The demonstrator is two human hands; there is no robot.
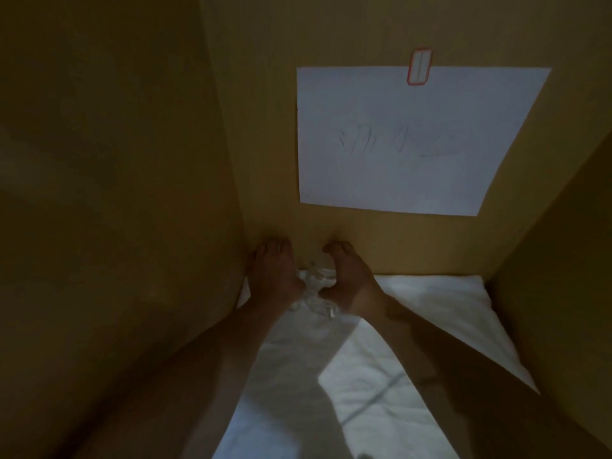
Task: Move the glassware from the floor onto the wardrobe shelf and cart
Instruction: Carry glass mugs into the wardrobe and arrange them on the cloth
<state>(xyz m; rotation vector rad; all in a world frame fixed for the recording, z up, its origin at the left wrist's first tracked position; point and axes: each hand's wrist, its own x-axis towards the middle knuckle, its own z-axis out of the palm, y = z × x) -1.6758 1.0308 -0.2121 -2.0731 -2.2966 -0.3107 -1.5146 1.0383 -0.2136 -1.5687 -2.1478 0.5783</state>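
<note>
Both my arms reach deep into a dim wardrobe compartment. A clear glass piece [314, 288] stands on the white cloth-covered shelf [414, 309], close to the back left corner. My left hand [275, 273] cups its left side and my right hand [347, 276] cups its right side, with the fingertips of both near the back panel. The glass is small, transparent and partly hidden by my hands, so I cannot tell its exact shape.
Tan wooden walls close in on the left [116, 193], the back [258, 127] and the right [563, 276]. A white sheet of paper [407, 137] with faint scribbles hangs on the back panel, taped at its top [420, 67].
</note>
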